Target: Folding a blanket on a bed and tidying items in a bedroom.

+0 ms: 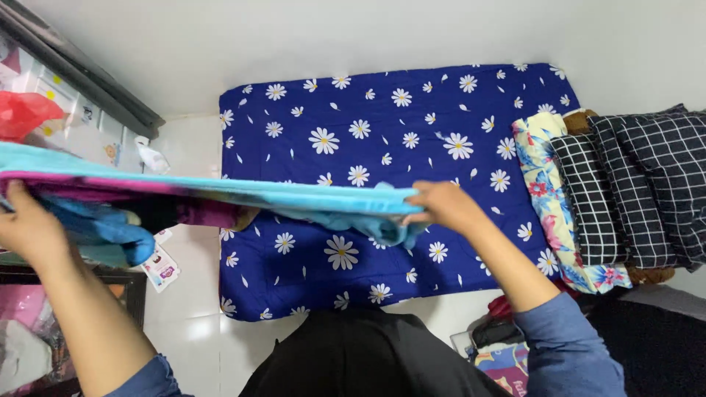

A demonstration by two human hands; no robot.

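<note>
I hold a light-blue blanket stretched level between both hands, above a navy daisy-print mattress that lies on the white floor. My left hand clamps the edge at 9 o'clock, fingers closed on bunched layers that show a pink underside. My right hand pinches the opposite end near the centre of the view, closed on the folded corner, with loose cloth hanging just below it.

Step in hand, as I judge it: spreading or folding the blanket over the mattress, with the cloth taut and not yet laid down. The next move would call for equal tension at both ends and level hands, so the hanging layers do not slip.

At 3 o'clock, two checked pillows rest on a floral pillow at the mattress end.
</note>
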